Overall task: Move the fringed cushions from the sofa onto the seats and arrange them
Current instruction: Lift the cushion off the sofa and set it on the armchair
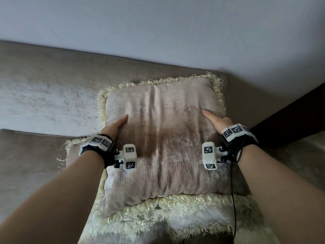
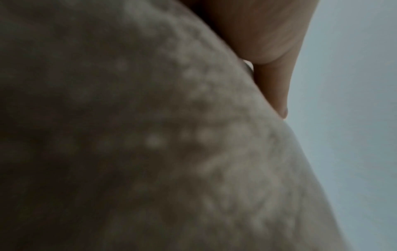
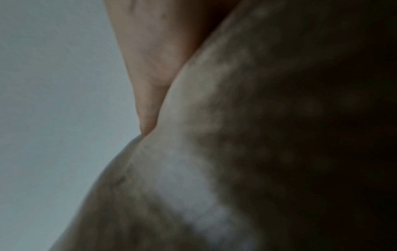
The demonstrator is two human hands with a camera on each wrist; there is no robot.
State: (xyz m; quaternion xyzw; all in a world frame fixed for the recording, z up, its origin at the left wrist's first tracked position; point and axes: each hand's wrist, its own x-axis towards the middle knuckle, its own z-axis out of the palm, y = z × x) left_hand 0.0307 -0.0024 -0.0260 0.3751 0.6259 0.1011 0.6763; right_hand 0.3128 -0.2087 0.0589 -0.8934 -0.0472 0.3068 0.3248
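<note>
Both forearms reach in from the six o'clock edge of the head view, each with a marker-covered wrist band. Beyond them runs the sofa point(image 1: 40, 95), its back rising to a pale wall point(image 1: 158, 29) at twelve o'clock and its seat spreading wide toward nine o'clock. At three o'clock a dark armrest point(image 1: 288, 113) closes that side off.

On the seat lies the top cushion point(image 1: 158, 134), held at both sides. It sits on a lower cushion point(image 1: 151, 217) whose shaggy fringe sticks out at six o'clock, with another fringed corner showing at eight o'clock.

The left hand point(image 1: 114, 128) clasps the cushion's nine o'clock edge, thumb laid flat on the face and the fingers hidden round the side. The right hand point(image 1: 215, 120) mirrors it at three o'clock. Both wrist views show only a thumb against blurred fabric, so I cannot tell how deeply the fingers curl.

The step looks like lifting or setting this cushion. An even squeeze from both sides should keep it level, since the soft filling will sag if one side leads. Lifting straight up first should stop the fringes from snagging on each other.

Open room lies toward nine o'clock along the seat. The armrest and the thin black cable point(image 1: 233, 205) trailing from the right wrist are what to steer clear of.
</note>
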